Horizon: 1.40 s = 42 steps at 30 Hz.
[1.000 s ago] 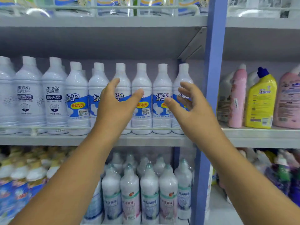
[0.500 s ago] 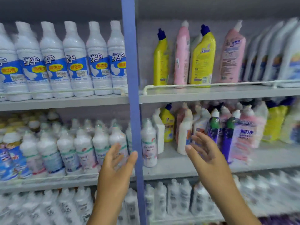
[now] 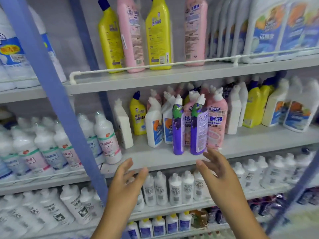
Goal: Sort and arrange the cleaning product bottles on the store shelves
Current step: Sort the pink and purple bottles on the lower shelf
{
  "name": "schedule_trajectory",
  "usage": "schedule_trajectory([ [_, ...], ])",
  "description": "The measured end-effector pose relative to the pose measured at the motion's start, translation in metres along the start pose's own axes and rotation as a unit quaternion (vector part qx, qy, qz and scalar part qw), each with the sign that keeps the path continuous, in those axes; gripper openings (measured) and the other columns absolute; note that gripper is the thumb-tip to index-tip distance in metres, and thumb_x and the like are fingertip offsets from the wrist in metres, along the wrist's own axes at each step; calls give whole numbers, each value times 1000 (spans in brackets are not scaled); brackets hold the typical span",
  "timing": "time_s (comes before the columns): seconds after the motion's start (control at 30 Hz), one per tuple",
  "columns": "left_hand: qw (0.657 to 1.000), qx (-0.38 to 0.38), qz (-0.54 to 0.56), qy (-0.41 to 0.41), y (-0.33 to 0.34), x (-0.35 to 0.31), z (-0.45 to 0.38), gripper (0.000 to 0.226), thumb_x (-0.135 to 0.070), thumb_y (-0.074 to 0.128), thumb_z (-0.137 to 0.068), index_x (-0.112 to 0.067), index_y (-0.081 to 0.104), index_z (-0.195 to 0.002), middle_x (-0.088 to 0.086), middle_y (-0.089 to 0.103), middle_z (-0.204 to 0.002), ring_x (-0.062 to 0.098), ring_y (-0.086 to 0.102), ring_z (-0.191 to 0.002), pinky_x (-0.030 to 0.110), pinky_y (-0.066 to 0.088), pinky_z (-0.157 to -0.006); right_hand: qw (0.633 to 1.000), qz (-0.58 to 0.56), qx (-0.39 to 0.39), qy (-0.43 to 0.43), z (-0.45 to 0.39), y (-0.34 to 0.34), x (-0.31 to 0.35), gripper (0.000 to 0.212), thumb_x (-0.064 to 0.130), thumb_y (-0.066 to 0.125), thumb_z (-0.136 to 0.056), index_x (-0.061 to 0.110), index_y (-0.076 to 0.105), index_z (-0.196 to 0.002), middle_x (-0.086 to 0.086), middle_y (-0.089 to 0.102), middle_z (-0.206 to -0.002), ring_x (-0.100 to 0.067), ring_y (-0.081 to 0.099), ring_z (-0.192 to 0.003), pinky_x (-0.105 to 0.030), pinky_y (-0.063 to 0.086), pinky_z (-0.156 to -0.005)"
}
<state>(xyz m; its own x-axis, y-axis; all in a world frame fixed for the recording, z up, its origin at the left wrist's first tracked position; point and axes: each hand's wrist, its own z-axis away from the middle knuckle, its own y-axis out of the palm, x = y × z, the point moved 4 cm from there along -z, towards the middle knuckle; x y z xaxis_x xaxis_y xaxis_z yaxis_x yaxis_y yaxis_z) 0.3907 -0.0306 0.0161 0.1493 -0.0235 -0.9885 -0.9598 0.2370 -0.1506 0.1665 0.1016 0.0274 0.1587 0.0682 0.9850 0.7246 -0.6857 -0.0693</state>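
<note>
Nearest, left hand (image 3: 125,185) and right hand (image 3: 220,176) raised before the middle shelf (image 3: 155,157), fingers (image 3: 209,155) spread, gripping nothing. Just past the right fingertips, two purple bottles (image 3: 188,128) upright at the shelf's front edge, seemingly untouched. Behind these, pink bottles (image 3: 215,121), then white and yellow ones.

A single wide-angle camera sits on the person's head and faces the store shelving straight on from close range, tipped slightly down. The view is tilted, so the blue upright (image 3: 51,94) leans across the left side and the middle shelf (image 3: 155,157) slopes. The left hand (image 3: 126,185) and right hand (image 3: 219,176) enter from the bottom edge, nearest the lens. Wide-angle bending curves the shelf lines toward the frame's edges.
</note>
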Motion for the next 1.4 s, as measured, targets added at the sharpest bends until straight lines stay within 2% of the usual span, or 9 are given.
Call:
schedule_trajectory([
  [0.27, 1000, 14, 12, 18, 81, 18, -76, 35, -35, 77, -85, -44, 58, -113, -28, 61, -124, 4, 62, -116, 33, 51, -95, 998, 58, -10, 23, -80, -27, -27, 40, 37, 70, -92, 51, 51, -124, 31, 58, -130, 11, 59, -113, -11, 49, -83],
  [0.43, 998, 54, 24, 36, 137, 8, -126, 47, -29, 77, -87, -35, 55, -128, -24, 63, -121, -4, 64, -108, 17, 48, -86, 995, 96, -39, 14, -138, -46, -28, 50, 36, 71, -92, 37, 53, -138, 27, 58, -132, 9, 59, -117, -33, 54, -99],
  [0.53, 996, 60, 32, 51, 164, 2, -146, 42, -13, 76, -88, -36, 60, -119, -23, 72, -100, -14, 67, -87, 6, 51, -66, 994, 101, -49, 10, -162, -60, -39, 49, 30, 72, -93, 34, 54, -138, 22, 60, -134, 5, 60, -118, -33, 54, -100],
  [0.67, 997, 40, 14, 71, 182, -1, -159, 45, -11, 79, -85, -44, 61, -110, -27, 75, -97, -7, 71, -87, 9, 53, -69, 992, 107, -59, 19, -189, -79, -57, 49, 26, 74, -92, 32, 54, -136, 12, 59, -133, 0, 62, -114, -25, 53, -91],
  [0.83, 997, -39, -17, 59, 199, 9, -160, 41, -20, 80, -85, -42, 63, -114, -26, 74, -104, -3, 71, -95, 30, 54, -87, 993, 113, 9, 4, -231, -90, -80, 48, 25, 80, -85, 33, 59, -127, 10, 67, -121, 1, 65, -105, -34, 58, -90],
  [1.03, 990, -134, -20, 36, 210, 9, -145, 40, -22, 77, -88, -29, 62, -124, -13, 75, -109, -5, 71, -91, 42, 55, -96, 990, 117, 71, -28, -260, -89, -98, 44, 31, 85, -78, 46, 60, -112, 13, 70, -112, 7, 65, -92, -13, 54, -73],
  [1.13, 966, -248, -42, 66, 216, 6, -119, 43, -22, 77, -87, -27, 59, -125, -7, 66, -114, 4, 68, -98, 38, 53, -95, 986, 124, 96, -50, -266, -96, -104, 45, 46, 82, -77, 65, 53, -106, 15, 66, -113, 5, 63, -96, -30, 60, -80],
  [1.2, 939, -315, -75, 117, 226, 1, -93, 33, -32, 75, -82, -30, 61, -112, -3, 65, -111, 18, 67, -97, 35, 53, -89, 984, 125, 106, -63, -268, -103, -104, 40, 48, 80, -79, 63, 53, -104, 17, 65, -112, 5, 63, -96, -34, 60, -81],
  [1.4, 981, -167, -31, 91, 272, 4, -102, 60, -5, 82, -81, -29, 57, -129, -12, 70, -120, -2, 69, -102, 9, 52, -87, 986, 112, 98, -75, -267, -128, -102, 29, 34, 80, -83, 43, 59, -102, 27, 61, -106, 4, 62, -97, -37, 61, -79],
])
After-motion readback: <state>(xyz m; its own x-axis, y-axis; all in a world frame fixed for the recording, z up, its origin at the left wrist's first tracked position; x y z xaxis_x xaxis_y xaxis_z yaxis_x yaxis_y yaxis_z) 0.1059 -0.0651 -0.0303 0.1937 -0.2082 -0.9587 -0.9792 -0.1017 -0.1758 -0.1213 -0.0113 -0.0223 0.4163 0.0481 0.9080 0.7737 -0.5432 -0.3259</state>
